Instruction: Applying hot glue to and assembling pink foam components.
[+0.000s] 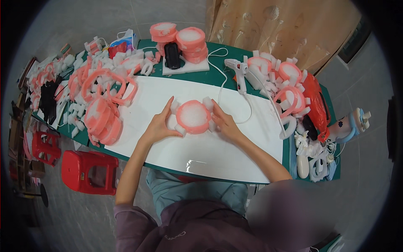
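Note:
A round foam piece (194,115), white in the middle with a pink foam band around it, sits before me on a white sheet. Small white foam blocks stick out from its rim. My left hand (161,126) cups its left side, thumb at the lower left block and fingers along the upper left one. On the other side, my right hand (226,125) presses its fingers against the white blocks; its thumb is partly hidden. A white hot glue gun (238,73) stands beyond my right hand, its cord trailing over the sheet.
The white sheet (168,153) covers the middle of a green table. Pink foam rings (103,122) and white scraps crowd the left. Stacked foam rounds (192,44) and a black object (172,55) stand at the back. More foam pieces (289,98) and a red bag (317,105) lie right. Red stools (88,170) stand left.

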Available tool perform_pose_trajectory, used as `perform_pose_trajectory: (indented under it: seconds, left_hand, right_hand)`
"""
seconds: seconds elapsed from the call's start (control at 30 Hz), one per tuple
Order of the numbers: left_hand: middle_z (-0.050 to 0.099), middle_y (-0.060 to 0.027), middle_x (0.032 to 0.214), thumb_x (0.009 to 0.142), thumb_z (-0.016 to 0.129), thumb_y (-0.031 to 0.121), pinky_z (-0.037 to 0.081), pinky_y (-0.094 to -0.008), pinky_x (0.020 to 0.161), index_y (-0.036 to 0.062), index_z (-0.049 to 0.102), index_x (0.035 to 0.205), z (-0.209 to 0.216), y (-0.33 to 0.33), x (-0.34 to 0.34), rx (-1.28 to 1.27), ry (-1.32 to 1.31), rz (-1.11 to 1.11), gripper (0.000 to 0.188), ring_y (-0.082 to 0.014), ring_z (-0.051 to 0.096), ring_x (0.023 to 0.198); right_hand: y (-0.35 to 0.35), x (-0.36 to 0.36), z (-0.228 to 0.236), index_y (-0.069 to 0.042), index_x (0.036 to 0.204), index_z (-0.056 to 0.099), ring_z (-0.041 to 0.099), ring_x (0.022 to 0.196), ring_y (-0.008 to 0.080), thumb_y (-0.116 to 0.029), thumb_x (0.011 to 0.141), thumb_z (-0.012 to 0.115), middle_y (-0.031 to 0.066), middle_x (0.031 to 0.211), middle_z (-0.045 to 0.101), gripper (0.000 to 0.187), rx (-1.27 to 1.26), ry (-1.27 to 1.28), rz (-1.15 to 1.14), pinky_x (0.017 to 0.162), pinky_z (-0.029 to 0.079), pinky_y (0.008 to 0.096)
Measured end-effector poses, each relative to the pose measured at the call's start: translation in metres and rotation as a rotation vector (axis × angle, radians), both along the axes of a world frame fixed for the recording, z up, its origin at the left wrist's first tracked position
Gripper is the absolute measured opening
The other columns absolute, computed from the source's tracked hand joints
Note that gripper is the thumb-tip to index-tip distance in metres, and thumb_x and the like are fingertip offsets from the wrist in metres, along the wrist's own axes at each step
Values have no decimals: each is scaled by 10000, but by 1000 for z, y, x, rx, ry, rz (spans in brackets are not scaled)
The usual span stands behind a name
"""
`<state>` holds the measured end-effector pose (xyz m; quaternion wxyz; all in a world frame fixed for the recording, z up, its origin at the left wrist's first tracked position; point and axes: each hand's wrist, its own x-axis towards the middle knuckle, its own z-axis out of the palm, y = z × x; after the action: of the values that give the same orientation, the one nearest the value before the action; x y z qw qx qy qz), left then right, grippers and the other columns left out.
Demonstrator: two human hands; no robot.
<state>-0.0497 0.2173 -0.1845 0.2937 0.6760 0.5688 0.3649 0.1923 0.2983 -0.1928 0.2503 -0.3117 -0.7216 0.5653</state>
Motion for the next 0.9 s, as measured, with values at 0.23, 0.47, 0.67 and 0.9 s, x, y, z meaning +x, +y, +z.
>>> perform_pose_trajectory:
  seconds: [0.23,0.47,0.67,0.9]
  left_hand:
    - [527,-207,1118,431,824,267,398,-342,875,137,169,1373,0,-1,-1,24,66,0,1155,-366,515,1018]
    - [479,-172,1187,580,749,220,375,-343,915,134,222,1359,-22,6,-9,147,-224,-59,944,-293,489,1078]
    - [521,-169,1076,725,646,207,403,-320,858,75,443,1213,-10,3,1,117,-219,154,545,-245,514,984]
    - [566,-96,917,681,668,331,420,-278,697,68,609,961,14,39,2,-293,288,45,389,-183,531,836]
  right_hand:
    - [7,-2,-18,-36,1339,234,498,1072,276,-303,856,472,182,1206,479,601,267,73,-25,901,348,287]
    - [-1,-2,-6,-76,1357,245,380,1195,176,-240,901,414,105,1321,382,513,-158,358,-211,970,273,254]
    - [4,-3,-14,-71,1351,230,240,1284,239,-344,895,375,136,1387,243,551,6,346,-174,1054,174,335]
    - [-1,-4,-5,-79,1250,348,349,1208,212,-362,901,368,102,1344,322,450,36,370,-338,968,311,343]
